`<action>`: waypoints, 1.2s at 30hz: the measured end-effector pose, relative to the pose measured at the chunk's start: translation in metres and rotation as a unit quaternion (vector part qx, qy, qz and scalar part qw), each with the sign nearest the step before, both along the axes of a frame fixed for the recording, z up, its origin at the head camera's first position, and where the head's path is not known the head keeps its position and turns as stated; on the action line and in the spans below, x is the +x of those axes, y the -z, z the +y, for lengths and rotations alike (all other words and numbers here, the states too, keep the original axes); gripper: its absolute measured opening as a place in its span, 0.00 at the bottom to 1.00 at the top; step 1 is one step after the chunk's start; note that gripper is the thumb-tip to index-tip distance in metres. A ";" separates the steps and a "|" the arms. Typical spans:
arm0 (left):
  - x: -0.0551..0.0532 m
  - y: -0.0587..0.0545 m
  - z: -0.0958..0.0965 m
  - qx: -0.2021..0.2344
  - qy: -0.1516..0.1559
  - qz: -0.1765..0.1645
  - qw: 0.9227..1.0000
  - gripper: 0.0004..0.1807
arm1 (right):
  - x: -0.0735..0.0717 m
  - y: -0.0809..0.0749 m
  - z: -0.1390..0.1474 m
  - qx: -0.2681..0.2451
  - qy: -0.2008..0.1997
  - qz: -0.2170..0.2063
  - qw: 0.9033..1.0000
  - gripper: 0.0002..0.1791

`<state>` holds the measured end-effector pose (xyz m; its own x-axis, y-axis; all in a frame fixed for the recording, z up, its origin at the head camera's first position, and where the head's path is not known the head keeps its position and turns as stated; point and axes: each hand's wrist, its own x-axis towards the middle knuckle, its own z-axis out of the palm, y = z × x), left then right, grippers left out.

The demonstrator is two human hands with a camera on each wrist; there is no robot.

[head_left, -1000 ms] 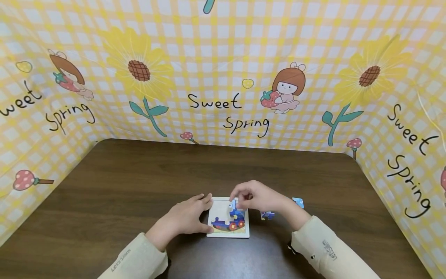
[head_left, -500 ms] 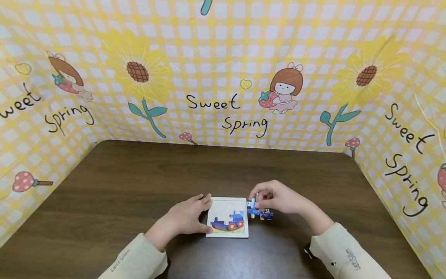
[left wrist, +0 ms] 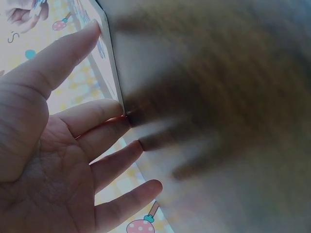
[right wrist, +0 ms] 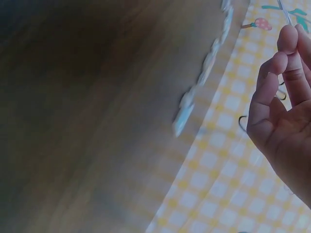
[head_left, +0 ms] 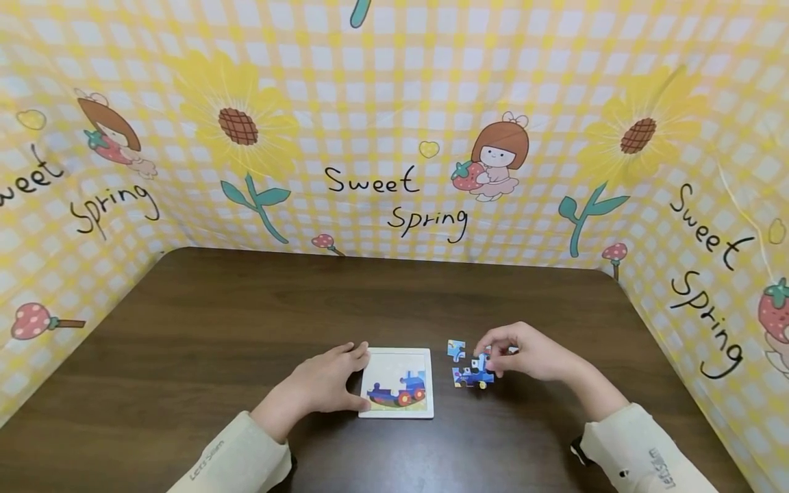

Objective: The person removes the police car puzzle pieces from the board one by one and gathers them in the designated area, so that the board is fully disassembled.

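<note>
A square white-rimmed puzzle tray (head_left: 430, 383) lies on the table, its lower part filled with pieces picturing a blue train with red wheels; the upper part shows bare backing. My left hand (head_left: 323, 383) rests at the tray's left side with spread fingers. In the left wrist view its thumb and nearest fingertips touch the tray edge (left wrist: 114, 73). To the right of the tray, my right hand (head_left: 524, 352) pinches a blue-and-white puzzle piece (head_left: 481, 363) over the loose pieces. The right wrist view shows only a thin sliver of that piece (right wrist: 285, 10) at the fingertips.
Loose puzzle pieces lie right of the tray, among them a light blue one (head_left: 456, 349) and a dark blue one (head_left: 459, 378); others are partly hidden by the right hand. A yellow checked cloth (head_left: 370, 103) encloses the brown table (head_left: 277, 294) at the back and sides.
My right hand has moved right, from over the tray to the loose pieces, carrying the puzzle piece. Loose pieces it covered now show. The left hand stays at the tray.
</note>
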<state>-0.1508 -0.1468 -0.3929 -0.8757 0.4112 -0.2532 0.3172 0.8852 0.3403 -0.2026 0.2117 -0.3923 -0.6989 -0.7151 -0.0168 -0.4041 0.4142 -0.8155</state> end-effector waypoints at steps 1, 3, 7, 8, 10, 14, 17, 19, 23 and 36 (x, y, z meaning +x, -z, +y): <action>0.000 0.000 0.000 0.000 0.001 0.002 1.000 0.45 | 0.000 0.001 0.003 -0.001 -0.001 -0.001 1.000 0.09; -0.001 -0.001 0.000 -0.001 0.001 0.003 1.000 0.45 | 0.000 0.002 0.007 0.003 0.000 -0.009 1.000 0.09; 0.001 0.000 0.000 -0.001 -0.004 -0.001 1.000 0.45 | 0.000 0.004 0.013 0.011 -0.006 -0.035 0.999 0.09; 0.001 0.000 0.000 -0.001 -0.006 -0.002 1.000 0.45 | 0.000 0.004 0.014 0.014 -0.007 -0.041 0.999 0.09; 0.002 0.002 0.000 -0.001 -0.008 -0.004 1.000 0.45 | 0.000 0.005 0.014 0.015 -0.012 -0.048 0.999 0.09; 0.000 0.003 0.000 -0.002 -0.006 -0.003 1.000 0.44 | -0.001 0.006 0.014 0.022 -0.016 -0.047 0.998 0.08; -0.002 0.004 0.000 -0.002 -0.001 -0.003 1.000 0.44 | -0.002 0.006 0.014 0.035 -0.015 -0.041 0.998 0.08; -0.002 0.003 -0.001 -0.003 0.001 -0.002 1.000 0.44 | -0.003 0.007 0.014 0.045 -0.012 -0.037 0.998 0.08; -0.001 0.002 0.000 -0.004 0.000 -0.003 1.000 0.45 | -0.003 0.007 0.014 0.062 -0.006 -0.028 0.998 0.09; -0.002 0.003 0.000 -0.009 -0.002 0.000 1.000 0.44 | -0.005 0.006 0.015 0.094 0.021 -0.005 0.995 0.10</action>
